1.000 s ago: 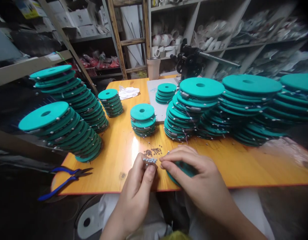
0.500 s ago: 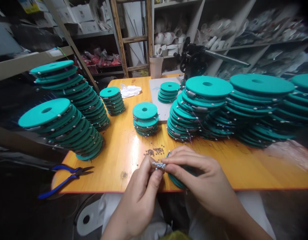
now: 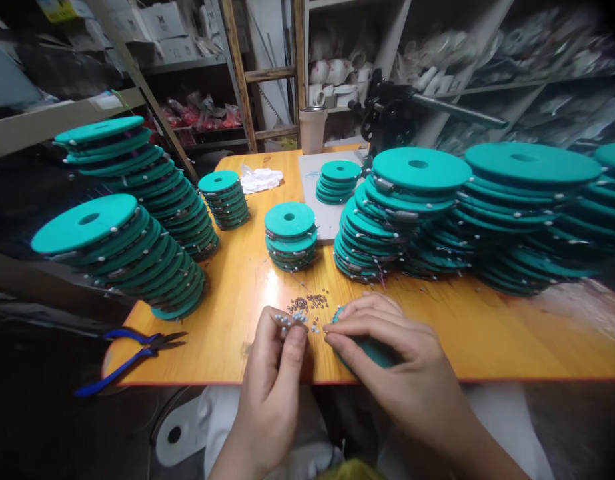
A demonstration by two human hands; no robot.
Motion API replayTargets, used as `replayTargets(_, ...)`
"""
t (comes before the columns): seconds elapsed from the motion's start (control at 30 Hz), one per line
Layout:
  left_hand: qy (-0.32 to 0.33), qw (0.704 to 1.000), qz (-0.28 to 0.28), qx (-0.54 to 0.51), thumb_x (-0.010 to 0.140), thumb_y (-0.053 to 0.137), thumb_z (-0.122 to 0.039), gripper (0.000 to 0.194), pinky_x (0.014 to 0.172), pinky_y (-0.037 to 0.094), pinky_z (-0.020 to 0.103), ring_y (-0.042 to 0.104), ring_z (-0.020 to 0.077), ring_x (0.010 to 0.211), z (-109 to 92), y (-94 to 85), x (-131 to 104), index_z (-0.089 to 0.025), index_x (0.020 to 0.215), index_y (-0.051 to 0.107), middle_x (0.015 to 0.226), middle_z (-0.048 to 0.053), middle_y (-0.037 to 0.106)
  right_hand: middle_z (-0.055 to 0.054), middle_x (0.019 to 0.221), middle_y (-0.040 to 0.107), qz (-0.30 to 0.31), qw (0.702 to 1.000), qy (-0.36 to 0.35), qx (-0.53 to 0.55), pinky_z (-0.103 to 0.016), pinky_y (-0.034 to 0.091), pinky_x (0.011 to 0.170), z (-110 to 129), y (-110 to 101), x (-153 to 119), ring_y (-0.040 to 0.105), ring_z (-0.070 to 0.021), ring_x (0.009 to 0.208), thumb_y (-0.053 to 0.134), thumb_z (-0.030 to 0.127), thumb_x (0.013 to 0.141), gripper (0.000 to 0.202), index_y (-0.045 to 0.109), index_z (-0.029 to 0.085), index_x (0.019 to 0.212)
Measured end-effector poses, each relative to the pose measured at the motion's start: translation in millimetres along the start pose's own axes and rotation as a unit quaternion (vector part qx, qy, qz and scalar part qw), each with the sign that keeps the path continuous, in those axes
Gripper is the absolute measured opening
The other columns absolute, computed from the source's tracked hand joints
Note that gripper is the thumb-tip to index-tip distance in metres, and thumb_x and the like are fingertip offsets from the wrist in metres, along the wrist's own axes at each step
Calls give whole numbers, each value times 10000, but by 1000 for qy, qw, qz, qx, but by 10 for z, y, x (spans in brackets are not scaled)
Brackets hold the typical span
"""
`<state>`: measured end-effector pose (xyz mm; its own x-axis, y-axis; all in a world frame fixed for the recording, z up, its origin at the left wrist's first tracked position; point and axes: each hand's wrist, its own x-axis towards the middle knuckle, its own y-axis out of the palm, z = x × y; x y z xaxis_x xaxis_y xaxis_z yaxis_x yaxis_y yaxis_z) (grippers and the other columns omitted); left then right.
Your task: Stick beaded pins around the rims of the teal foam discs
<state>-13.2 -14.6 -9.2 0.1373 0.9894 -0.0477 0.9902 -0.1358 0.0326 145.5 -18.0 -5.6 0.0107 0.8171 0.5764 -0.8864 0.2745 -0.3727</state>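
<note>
My left hand [image 3: 274, 380] is closed around a bunch of round-headed pins. Their pale blue heads [image 3: 300, 317] stick out above the thumb and forefinger. Just to its right, my right hand [image 3: 402, 353] has thumb and forefinger pinched together; whatever tiny thing they hold is too small to name. Beneath that hand lies a teal disc [image 3: 374, 352], mostly covered by the fingers. Small brown beads [image 3: 310, 302] are scattered on the table just beyond both hands.
Stacks of teal discs [image 3: 420, 168] studded with white-headed pins stand along the right, with more stacks [image 3: 87, 223] on the left. Blue-handled pliers [image 3: 142, 350] lie at the table's left corner. A cup [image 3: 312, 130] and a black lever machine [image 3: 387, 113] are at the back.
My hands have drawn apart: the left has shifted left with the pins, and the right fingertips no longer touch the bunch. The pin heads look more spread out.
</note>
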Motion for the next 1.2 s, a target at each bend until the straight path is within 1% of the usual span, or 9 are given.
replayTargets(0.13,15,1000,-7,-20,968,522,-473,294,672,371,194,415,89,709,47,-7,-12,-207,855,473,775,-30,466,14,777,649,4,999,-22,-31,-307,461,771,-15,11,-17,596,-121,820,683,116,875,108,701,205,816)
replayTargets(0.27,33,999,-8,-8,984,504,-439,253,686,376,198,416,90,719,100,-19,-13,-210,877,502,795,-23,468,23,782,644,11,999,-34,-31,-308,451,801,-12,15,-22,586,-117,845,681,100,873,117,694,209,832)
replayTargets(0.5,53,998,-4,37,998,463,-449,246,674,381,192,425,88,720,135,-28,-11,-230,893,499,799,-30,457,42,770,648,10,999,-33,-22,-298,451,806,-9,14,-14,582,-105,830,679,91,868,135,683,221,835)
replayTargets(0.6,38,999,-6,33,991,482,-452,256,676,380,192,428,84,716,115,-26,-17,-222,877,490,793,-35,456,49,770,651,2,999,-30,-16,-286,460,787,-13,9,-20,585,-97,819,679,84,867,141,677,222,841)
replayTargets(0.67,30,999,0,30,977,507,-464,291,633,356,196,405,84,681,69,-23,-3,-210,839,471,746,-40,437,46,787,655,-6,999,-33,-15,-283,465,787,-20,8,-29,584,-94,818,682,79,866,139,675,218,858)
replayTargets(0.73,20,999,14,28,968,520,-473,333,596,326,207,366,84,648,11,-24,25,-198,795,448,703,-44,402,33,805,659,-17,998,-49,-30,-294,467,803,-30,14,-38,581,-99,825,686,67,862,141,676,205,888)
replayTargets(0.83,-6,999,35,21,961,531,-477,366,596,315,214,336,83,644,-51,-34,74,-188,761,426,698,-45,374,10,817,660,-33,995,-77,-62,-326,465,847,-48,35,-43,578,-114,835,690,47,851,150,678,182,915)
replayTargets(0.97,-34,997,67,-24,957,541,-468,357,574,298,214,306,76,620,-67,-46,112,-190,768,420,693,-52,345,1,813,660,-36,993,-86,-73,-352,462,887,-62,52,-48,577,-120,829,681,39,851,140,674,168,903)
replayTargets(1.2,-38,995,75,-47,951,562,-438,344,577,304,205,316,77,625,-85,-30,139,-185,757,433,682,-51,348,-7,814,658,-40,992,-94,-72,-374,469,885,-72,43,-69,575,-131,825,687,34,841,148,670,163,912)
